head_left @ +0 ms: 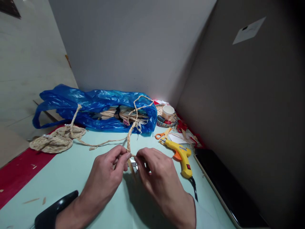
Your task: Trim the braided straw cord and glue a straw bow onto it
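My left hand (107,171) is closed in a pinch on the lower end of a braided straw cord (129,140). Thumb and fingertips of my right hand (157,178) pinch a thin strand that comes off the braid towards the right. Loose strand ends (132,168) hang down between the two hands. From there the braid runs up and away, and its thinner far part loops over the blue plastic bag (90,95). Beneath my fingers a small shiny metal object shows in part; its kind is hidden.
Woven straw soles (51,144) lie at the left. On the right are a yellow glue gun (182,156), orange-handled scissors (163,134) and a black flat device (224,184). Behind them a woven basket (172,120) holds a white tape roll (168,111). Black object (57,206) beside my left wrist.
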The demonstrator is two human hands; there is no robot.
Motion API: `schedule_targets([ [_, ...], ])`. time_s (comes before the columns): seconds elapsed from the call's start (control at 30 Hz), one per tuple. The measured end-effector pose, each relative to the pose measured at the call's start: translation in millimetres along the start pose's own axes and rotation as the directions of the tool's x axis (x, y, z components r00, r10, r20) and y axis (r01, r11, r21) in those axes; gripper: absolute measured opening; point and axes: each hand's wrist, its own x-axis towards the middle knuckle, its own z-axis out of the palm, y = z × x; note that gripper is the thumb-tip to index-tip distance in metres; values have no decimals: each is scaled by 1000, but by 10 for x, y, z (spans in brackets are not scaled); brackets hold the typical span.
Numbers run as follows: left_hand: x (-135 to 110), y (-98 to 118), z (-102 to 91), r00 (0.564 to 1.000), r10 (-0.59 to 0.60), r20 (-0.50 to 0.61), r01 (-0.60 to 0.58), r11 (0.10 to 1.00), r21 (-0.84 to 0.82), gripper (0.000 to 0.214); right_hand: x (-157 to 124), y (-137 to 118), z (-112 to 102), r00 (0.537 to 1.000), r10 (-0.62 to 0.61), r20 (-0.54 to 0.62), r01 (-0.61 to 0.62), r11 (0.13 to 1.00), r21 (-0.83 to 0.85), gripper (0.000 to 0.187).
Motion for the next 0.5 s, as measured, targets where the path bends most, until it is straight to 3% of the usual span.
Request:
schedule_targets([
  [0.13,3,32,15,998,-49,-27,46,995,-84,22,-73,-82,89,960,-220,-174,189,966,-179,21],
  [0.37,11,23,-11,979,-149,143,179,956,-231,29,-113,-132,201,859,-485,-166,419,850,-319,25],
  [0.43,36,8,-40,979,-134,152,168,956,-241,26,-104,-149,170,867,-475,-150,420,860,-290,24],
  [0.5,52,9,-68,983,-114,141,147,958,-245,23,-74,-162,98,936,-327,-128,314,942,-116,22],
])
